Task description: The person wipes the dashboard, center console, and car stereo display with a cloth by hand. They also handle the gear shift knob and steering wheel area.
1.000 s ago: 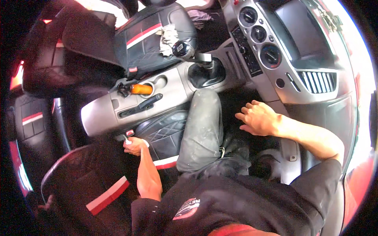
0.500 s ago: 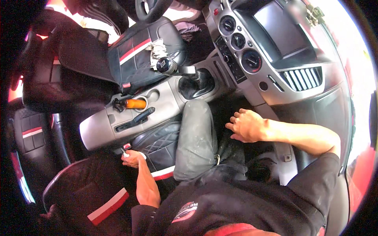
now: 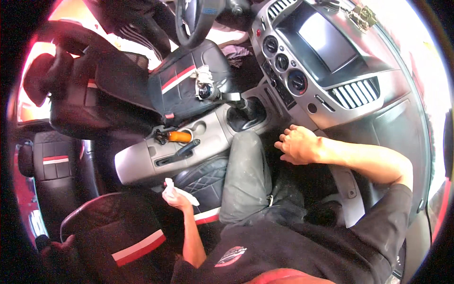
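My left hand (image 3: 177, 198) is closed on a crumpled white cloth (image 3: 191, 196), held above the inner edge of the black passenger seat (image 3: 201, 182) beside the centre console (image 3: 135, 162). Part of the cloth sticks up past my fingers, and another part hangs by the wrist. Past my raised knee, my right hand (image 3: 300, 144) hovers below the dashboard's air vent (image 3: 355, 93). Its fingers are loosely bent and apart, with nothing visible in them. Near the left hand stands the parking brake lever (image 3: 189, 147).
An orange bottle with a black top (image 3: 179, 137) leans in the console's cup holder. The gear lever (image 3: 206, 92) rises ahead of it. A beige cloth (image 3: 203, 75) lies on the driver's seat (image 3: 175, 90). Beyond the steering wheel (image 3: 196, 23), another person's dark-trousered legs (image 3: 142, 38) show.
My left hand has risen from low beside the seat buckle, bringing more of the white cloth into sight. My right hand stays near the same place. The whole view has shifted.
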{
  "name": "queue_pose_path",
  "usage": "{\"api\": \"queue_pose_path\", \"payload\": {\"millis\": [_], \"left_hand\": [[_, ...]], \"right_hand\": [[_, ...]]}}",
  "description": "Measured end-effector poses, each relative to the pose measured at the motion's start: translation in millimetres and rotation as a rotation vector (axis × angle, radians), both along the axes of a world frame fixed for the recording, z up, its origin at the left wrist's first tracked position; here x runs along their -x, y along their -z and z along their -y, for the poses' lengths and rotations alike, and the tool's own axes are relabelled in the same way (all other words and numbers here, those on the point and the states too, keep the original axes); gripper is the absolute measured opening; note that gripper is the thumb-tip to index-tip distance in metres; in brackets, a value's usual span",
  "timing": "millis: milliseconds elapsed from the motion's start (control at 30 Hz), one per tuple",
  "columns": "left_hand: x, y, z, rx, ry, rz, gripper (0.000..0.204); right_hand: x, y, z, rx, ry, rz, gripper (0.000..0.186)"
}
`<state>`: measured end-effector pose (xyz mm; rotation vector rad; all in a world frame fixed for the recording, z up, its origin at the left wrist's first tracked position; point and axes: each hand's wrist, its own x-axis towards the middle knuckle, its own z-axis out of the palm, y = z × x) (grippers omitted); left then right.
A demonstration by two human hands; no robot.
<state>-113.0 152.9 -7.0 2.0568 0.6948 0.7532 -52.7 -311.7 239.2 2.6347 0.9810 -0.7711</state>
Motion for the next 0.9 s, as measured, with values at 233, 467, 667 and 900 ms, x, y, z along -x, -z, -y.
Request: {"api": "queue_pose_path", "payload": {"millis": [233,467,667,900], "left_hand": [[-134,-246,170,-0.36,0.636,0.712,0.049],[-202,-278,229,-0.479,0.948,0.316,0.027],[-208,-274,235,-0.48,0.839,0.106,0.027],[-211,-247,240,-0.426,0.827,0.603,0.02]], "right_hand": [[7,9,13,-0.007,0.022,-0.093,0.045],[3,3,6,0.037,0.038,-0.1,0.048],[-2,3,4,0.074,0.025,-0.146,0.05],[1,19,8,0.059,0.042,-0.095,0.048]]}}
